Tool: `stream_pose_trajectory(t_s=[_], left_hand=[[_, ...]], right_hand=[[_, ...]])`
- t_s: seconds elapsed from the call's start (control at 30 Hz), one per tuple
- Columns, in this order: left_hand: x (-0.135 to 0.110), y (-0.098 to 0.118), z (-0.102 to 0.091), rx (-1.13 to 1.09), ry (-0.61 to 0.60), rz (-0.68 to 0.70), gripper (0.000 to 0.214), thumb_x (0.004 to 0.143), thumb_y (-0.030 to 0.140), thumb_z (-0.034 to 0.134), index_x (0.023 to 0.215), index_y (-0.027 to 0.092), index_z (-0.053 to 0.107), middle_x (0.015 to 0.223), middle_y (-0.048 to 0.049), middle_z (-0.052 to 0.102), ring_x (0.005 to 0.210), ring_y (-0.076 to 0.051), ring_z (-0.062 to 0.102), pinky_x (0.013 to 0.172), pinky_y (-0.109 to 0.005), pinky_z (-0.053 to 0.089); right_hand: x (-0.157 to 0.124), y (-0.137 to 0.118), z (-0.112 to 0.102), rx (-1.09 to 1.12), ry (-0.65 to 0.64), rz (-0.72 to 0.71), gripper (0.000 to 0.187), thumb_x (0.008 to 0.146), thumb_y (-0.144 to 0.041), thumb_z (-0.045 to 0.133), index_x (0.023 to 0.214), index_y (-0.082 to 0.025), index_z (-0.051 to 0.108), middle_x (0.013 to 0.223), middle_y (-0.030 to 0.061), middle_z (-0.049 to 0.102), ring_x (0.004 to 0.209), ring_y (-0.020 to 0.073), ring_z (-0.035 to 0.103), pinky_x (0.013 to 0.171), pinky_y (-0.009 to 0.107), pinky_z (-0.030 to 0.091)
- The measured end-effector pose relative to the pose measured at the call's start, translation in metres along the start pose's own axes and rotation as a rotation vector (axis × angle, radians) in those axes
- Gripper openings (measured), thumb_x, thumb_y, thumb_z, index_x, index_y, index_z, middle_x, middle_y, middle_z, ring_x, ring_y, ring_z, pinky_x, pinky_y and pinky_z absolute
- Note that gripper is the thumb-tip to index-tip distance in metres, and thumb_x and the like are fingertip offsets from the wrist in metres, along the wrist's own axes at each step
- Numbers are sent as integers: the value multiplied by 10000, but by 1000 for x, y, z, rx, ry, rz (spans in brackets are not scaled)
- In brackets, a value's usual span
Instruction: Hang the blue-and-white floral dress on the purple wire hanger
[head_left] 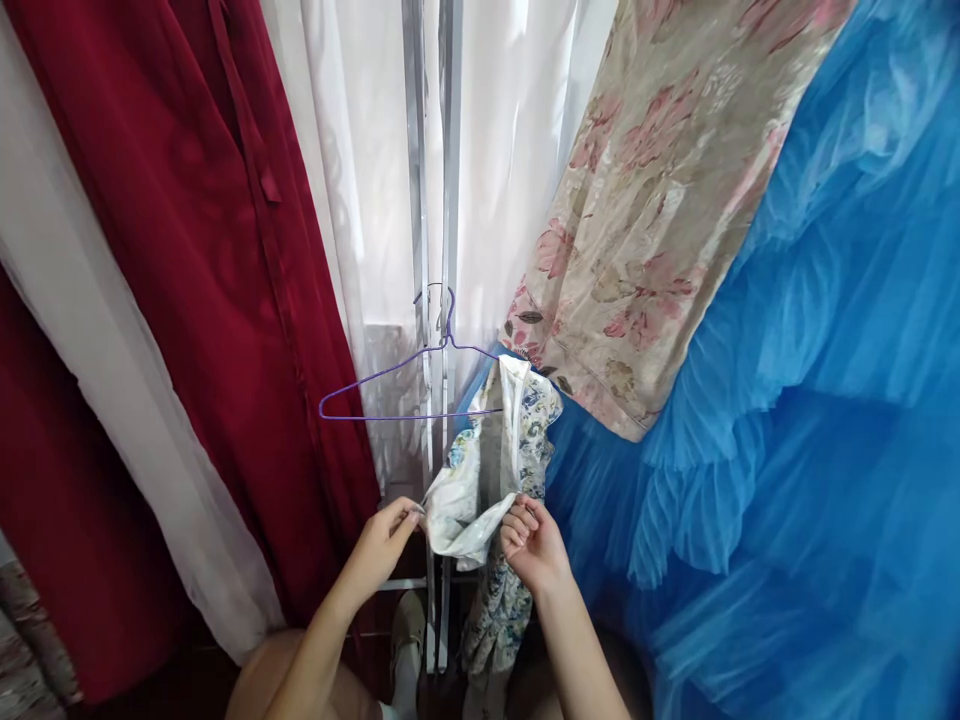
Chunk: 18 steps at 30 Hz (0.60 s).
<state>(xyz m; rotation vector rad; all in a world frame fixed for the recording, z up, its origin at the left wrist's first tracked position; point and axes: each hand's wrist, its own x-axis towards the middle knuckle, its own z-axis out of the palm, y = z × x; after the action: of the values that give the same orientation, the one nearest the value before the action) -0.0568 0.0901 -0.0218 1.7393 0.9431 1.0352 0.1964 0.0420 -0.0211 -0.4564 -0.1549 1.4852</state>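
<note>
A white dress with a blue floral print point(536, 425) hangs by one side from the right arm of a thin purple hanger point(367, 378). The hanger's hook is up at the metal rack posts, and its left arm is bare. My left hand point(388, 535) pinches the garment's edge on the left, thumb against fingers. On the right, my right hand point(531, 540) grips the opposite edge with curled fingers. Between my hands the white lining shows and the opening is spread. The lower printed part drops down past my right wrist.
Two upright metal posts point(448, 200) stand in the middle, before white fabric point(510, 150). Long dark red garments point(225, 250) hang at left. A beige garment with pink flowers point(637, 240) and blue tulle point(847, 350) hang at right. My shoe point(409, 620) is below.
</note>
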Motion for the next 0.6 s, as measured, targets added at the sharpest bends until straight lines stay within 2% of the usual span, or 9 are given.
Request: stream_pose_trajectory(t_s=[0.07, 0.13, 0.23, 0.3, 0.37, 0.4, 0.47, 0.53, 0.6], left_hand=[[0, 14, 10, -109, 17, 27, 276, 954, 433, 548, 925, 175, 643, 916, -54, 693, 915, -225, 655, 872, -327, 507], [1, 34, 22, -183, 20, 48, 273, 959, 437, 556, 985, 179, 639, 992, -59, 693, 975, -223, 645, 921, -326, 494], [1, 64, 43, -192, -72, 109, 245, 968, 407, 565, 1025, 182, 640, 1068, -68, 684, 1030, -220, 622, 969, -318, 461], [-3, 82, 59, -171, -144, 146, 220, 981, 383, 551, 1013, 184, 639, 1049, -63, 675, 1019, -215, 616, 951, -309, 461], [-12, 98, 74, -149, -187, 171, 201, 995, 354, 530, 1005, 186, 640, 1035, -61, 669, 1010, -210, 614, 929, -303, 464], [-17, 105, 80, -146, -200, 180, 197, 1002, 339, 517, 1009, 187, 642, 1042, -61, 668, 1006, -207, 615, 922, -301, 466], [-27, 116, 87, -151, -200, 202, 191, 1011, 311, 495, 1025, 192, 643, 1072, -62, 666, 1004, -200, 616, 924, -301, 466], [-34, 123, 85, -114, -193, 225, 173, 1009, 285, 494, 1020, 200, 644, 1084, -57, 664, 1013, -195, 613, 936, -299, 459], [-39, 125, 75, -21, -231, 225, 145, 992, 264, 522, 990, 205, 655, 1084, -50, 660, 1031, -195, 606, 945, -295, 447]], right_hand=[[1, -2, -20, -85, 174, -195, 113, 784, -218, 591, 738, -218, 488, 461, -128, 318, 364, 65, 306, 382, 173, 255], [-4, -2, -43, -138, 322, -329, 96, 769, -251, 580, 746, -222, 492, 462, -127, 335, 356, 70, 321, 380, 181, 264], [-22, 3, -72, -200, 438, -377, 94, 753, -284, 597, 769, -218, 531, 507, -91, 482, 394, 89, 431, 411, 200, 335], [-37, 6, -81, -272, 548, -437, 139, 744, -305, 627, 841, -210, 596, 640, -43, 633, 499, 115, 545, 473, 218, 404], [-50, 9, -78, -437, 603, -543, 215, 742, -340, 669, 911, -208, 654, 798, -12, 713, 655, 142, 622, 573, 234, 459], [-54, 10, -71, -544, 563, -559, 233, 744, -367, 692, 911, -204, 677, 836, -1, 727, 721, 160, 639, 624, 246, 475], [-61, 15, -50, -705, 366, -449, 271, 756, -436, 723, 870, -190, 713, 847, 24, 739, 816, 204, 660, 711, 281, 497], [-68, 26, -22, -693, 140, -246, 325, 769, -498, 735, 879, -192, 734, 856, 37, 749, 885, 237, 675, 776, 313, 511], [-75, 40, 3, -588, 18, -79, 375, 756, -541, 746, 913, -200, 746, 862, 41, 755, 906, 252, 688, 787, 329, 525]])
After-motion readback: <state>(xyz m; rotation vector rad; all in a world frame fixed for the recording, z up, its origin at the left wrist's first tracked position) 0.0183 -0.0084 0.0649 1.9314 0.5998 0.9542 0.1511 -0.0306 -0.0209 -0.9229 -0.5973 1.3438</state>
